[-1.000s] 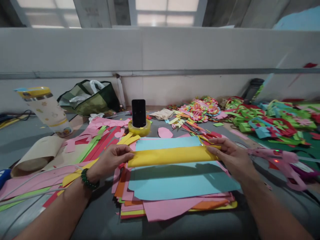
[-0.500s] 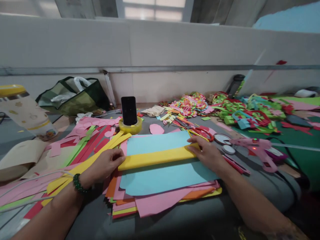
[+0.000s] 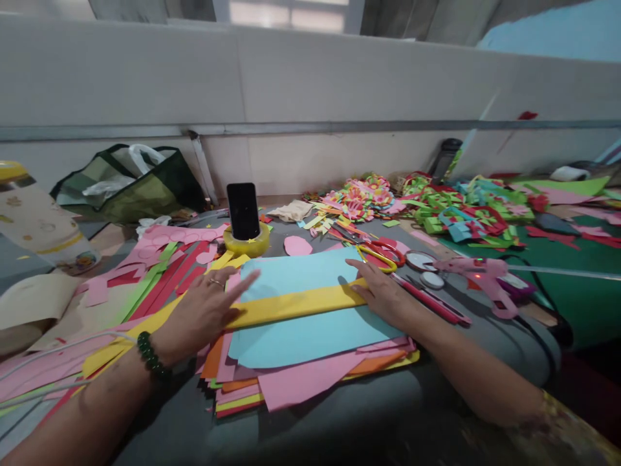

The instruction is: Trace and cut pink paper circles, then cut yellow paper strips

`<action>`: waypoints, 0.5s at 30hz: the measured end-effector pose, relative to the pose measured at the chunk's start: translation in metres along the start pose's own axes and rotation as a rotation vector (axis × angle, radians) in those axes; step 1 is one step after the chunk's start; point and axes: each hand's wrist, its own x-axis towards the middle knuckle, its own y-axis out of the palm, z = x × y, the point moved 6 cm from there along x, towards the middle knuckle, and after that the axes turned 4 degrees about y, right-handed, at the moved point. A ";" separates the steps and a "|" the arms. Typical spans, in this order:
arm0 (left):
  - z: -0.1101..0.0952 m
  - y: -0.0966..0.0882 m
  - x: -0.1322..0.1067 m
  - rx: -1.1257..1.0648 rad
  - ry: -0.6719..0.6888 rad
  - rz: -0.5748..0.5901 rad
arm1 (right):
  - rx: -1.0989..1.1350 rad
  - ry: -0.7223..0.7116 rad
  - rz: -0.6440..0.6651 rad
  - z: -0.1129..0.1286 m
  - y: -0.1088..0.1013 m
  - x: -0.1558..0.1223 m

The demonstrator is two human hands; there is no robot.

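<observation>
A folded yellow paper strip (image 3: 295, 304) lies across a light blue sheet (image 3: 310, 330) on top of a stack of coloured paper (image 3: 291, 388). My left hand (image 3: 206, 310) rests flat on the strip's left end, fingers stretched out, a ring on one finger and green beads at the wrist. My right hand (image 3: 383, 294) lies flat on the strip's right end, fingers extended and pressing down.
A black phone (image 3: 243, 210) stands in a yellow tape roll (image 3: 242, 244). Red-handled scissors (image 3: 383, 254), a pink glue gun (image 3: 485, 275) and piles of paper flowers (image 3: 369, 197) lie to the right. Pink and red strips (image 3: 160, 272), a green bag (image 3: 130, 184) and a printed tumbler (image 3: 39, 223) sit left.
The yellow strip has gone from held up between both hands to lying on the blue sheet. Both hands have let go and flattened onto its ends. The view has shifted right.
</observation>
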 end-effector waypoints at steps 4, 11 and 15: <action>-0.025 -0.003 0.002 0.004 0.405 0.051 | 0.005 -0.027 0.004 -0.002 0.003 0.001; -0.047 -0.016 0.023 -0.152 0.475 0.277 | 0.010 0.021 0.025 -0.001 0.003 0.000; -0.056 -0.009 0.030 -0.260 0.341 0.328 | 0.042 -0.015 0.012 0.006 0.000 -0.003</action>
